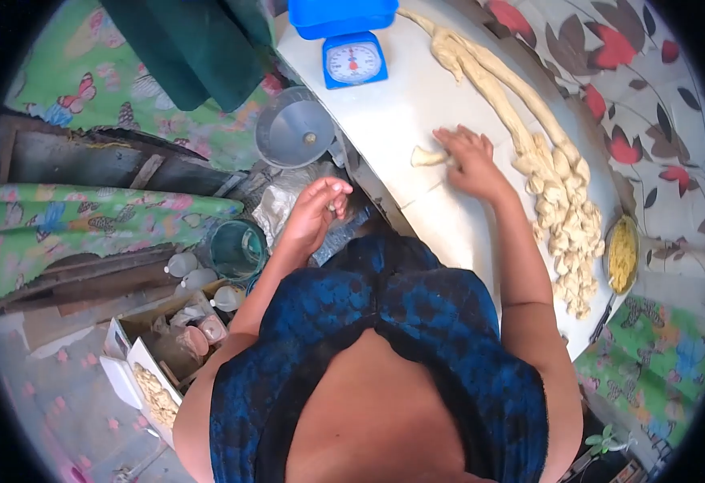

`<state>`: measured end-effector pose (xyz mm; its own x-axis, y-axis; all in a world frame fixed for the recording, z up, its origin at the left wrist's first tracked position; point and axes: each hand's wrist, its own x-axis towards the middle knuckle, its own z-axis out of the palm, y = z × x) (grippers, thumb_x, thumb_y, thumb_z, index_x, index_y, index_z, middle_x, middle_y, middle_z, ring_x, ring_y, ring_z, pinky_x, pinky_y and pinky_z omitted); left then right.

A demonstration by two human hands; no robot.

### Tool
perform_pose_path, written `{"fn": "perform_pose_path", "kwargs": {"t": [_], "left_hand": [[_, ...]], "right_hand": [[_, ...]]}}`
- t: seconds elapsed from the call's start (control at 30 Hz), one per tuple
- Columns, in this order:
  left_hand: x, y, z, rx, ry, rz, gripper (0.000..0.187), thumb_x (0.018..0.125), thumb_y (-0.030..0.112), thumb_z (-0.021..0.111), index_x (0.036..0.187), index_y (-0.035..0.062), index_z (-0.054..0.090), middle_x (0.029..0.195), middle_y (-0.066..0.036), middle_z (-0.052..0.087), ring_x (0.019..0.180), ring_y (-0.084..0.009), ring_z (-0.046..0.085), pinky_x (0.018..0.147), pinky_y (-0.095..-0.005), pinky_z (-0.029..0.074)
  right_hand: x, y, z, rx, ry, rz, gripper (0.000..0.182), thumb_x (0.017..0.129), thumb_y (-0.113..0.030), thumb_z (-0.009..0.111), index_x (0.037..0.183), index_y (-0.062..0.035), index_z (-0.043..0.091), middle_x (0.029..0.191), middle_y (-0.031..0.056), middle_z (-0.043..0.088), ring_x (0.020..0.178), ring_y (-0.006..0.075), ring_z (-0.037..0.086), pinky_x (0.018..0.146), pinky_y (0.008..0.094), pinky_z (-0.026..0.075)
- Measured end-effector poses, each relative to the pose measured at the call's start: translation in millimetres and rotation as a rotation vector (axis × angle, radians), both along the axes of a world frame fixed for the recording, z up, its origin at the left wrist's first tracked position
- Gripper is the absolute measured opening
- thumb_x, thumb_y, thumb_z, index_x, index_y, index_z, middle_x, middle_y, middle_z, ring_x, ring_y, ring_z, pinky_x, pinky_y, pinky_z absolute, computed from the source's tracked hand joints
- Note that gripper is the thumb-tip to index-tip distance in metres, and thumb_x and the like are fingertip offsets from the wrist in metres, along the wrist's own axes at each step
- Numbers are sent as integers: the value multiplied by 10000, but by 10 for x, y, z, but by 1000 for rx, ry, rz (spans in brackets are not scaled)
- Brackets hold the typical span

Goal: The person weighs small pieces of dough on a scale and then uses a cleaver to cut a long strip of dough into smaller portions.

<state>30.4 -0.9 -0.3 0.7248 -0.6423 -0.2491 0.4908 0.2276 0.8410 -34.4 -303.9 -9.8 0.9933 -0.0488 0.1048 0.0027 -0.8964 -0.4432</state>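
My right hand (pixel 470 163) rests palm down on the white tabletop (pixel 417 205), its fingers spread over a short piece of pale dough (pixel 427 156). One end of that piece sticks out to the left of the hand; the rest is hidden beneath it. Off the table's left edge, my left hand (pixel 320 208) is raised with its fingers curled together; a small pale bit seems to show between them, too small to name. Long dough ropes (pixel 489 80) run along the table's far right side, leading to a pile of knotted dough pieces (pixel 566 221).
A blue dial scale (pixel 354 61) with a blue pan (pixel 341 18) stands at the table's far end. A bowl of yellow stuff (pixel 624 256) sits at the right edge. Left of the table are a grey basin (pixel 294 129), a green bucket (pixel 238 248) and a box of containers (pixel 177 342).
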Motion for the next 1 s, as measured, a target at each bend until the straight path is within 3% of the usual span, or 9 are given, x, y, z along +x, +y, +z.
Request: {"fn": "perform_pose_path", "kwargs": {"t": [0.07, 0.1, 0.13, 0.27, 0.4, 0.53, 0.73, 0.83, 1.0], "left_hand": [[-25, 124, -70, 38, 53, 86, 166, 920, 164, 504, 908, 15, 577, 671, 3, 466, 640, -92, 453, 591, -246, 381], [-43, 193, -99, 49, 52, 102, 160, 921, 168, 504, 910, 23, 572, 675, 4, 470, 642, -92, 454, 592, -247, 382], [-66, 251, -118, 50, 41, 123, 160, 921, 168, 504, 910, 23, 572, 675, 4, 470, 642, -92, 454, 592, -247, 382], [-96, 366, -148, 76, 117, 161, 171, 927, 171, 498, 909, 12, 558, 669, -8, 453, 622, -116, 446, 604, -269, 385], [-83, 390, -89, 33, 72, 185, 177, 930, 174, 491, 907, 12, 558, 666, -5, 445, 622, -120, 447, 608, -272, 387], [-85, 459, -93, 2, 62, 244, 185, 935, 180, 482, 910, 12, 555, 669, -3, 441, 627, -122, 447, 607, -275, 386], [-51, 545, -186, 75, 135, 214, 165, 919, 178, 509, 909, 28, 579, 680, -2, 468, 641, -103, 451, 609, -260, 387], [15, 469, -135, 66, 109, 189, 166, 921, 179, 511, 906, 30, 583, 680, 0, 473, 641, -97, 453, 605, -256, 387], [102, 326, -18, 23, 59, 181, 175, 932, 166, 492, 910, 7, 563, 682, -9, 455, 634, -109, 445, 605, -263, 385]], "right_hand": [[103, 100, 127, 14, 217, 89, 423, 697, -48, 546, 1112, -113, 588, 1257, 84, 496, 1263, 261, 366, 1066, 580, 118], [159, 125, 105, -120, 90, 97, 282, 701, -54, 571, 978, -83, 611, 1038, 82, 576, 1093, 236, 506, 1020, 495, 284], [263, 108, 158, -120, 78, 117, 282, 701, -54, 571, 978, -83, 611, 1038, 82, 576, 1093, 236, 506, 1020, 495, 284], [659, 36, 660, 536, 166, 246, 139, 726, -55, 623, 864, -42, 617, 731, 63, 609, 720, 189, 591, 687, 296, 461], [872, 83, 903, 157, 227, 288, 222, 677, -96, 679, 887, -52, 621, 802, 78, 619, 750, 209, 590, 699, 313, 458], [973, 161, 398, -530, 718, 386, 269, 597, -190, 728, 802, -63, 608, 813, 89, 628, 730, 266, 584, 646, 343, 456], [1105, 43, 973, 721, 327, 547, 115, 738, -64, 656, 789, -54, 554, 752, -18, 560, 717, 72, 545, 666, 253, 441], [1562, 38, 1457, 742, -49, 413, 132, 820, -129, 654, 893, -39, 592, 796, -2, 585, 743, 66, 543, 697, 234, 434], [2358, 172, 1776, 171, -228, 195, 254, 803, -221, 674, 955, -19, 648, 804, 63, 646, 747, 134, 601, 680, 275, 475]]}}
